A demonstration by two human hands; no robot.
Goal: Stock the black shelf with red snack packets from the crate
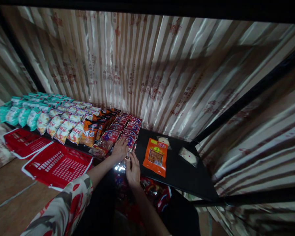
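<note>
My left hand [120, 150] lies with its fingers stretched over the front of the red and blue snack packets [111, 135]. Close beside it, my right hand [133, 168] rests at the right front corner of these packets, its fingers extended and touching a shiny packet [120, 167] at the shelf edge. Part of that packet is hidden under my hands. To the left of my left hand lies a loose reddish packet [102, 148]. Below my right arm, more red packets [153, 193] are heaped low in front of the shelf.
Orange bags [89, 132], white bags [61, 129] and teal bags [13, 113] stand in rows leftward. An orange flat packet [156, 157] and two white round packs [188, 156] lie on the black shelf [179, 178]. Red baskets [59, 164] sit on the floor. A curtain [127, 65] hangs behind.
</note>
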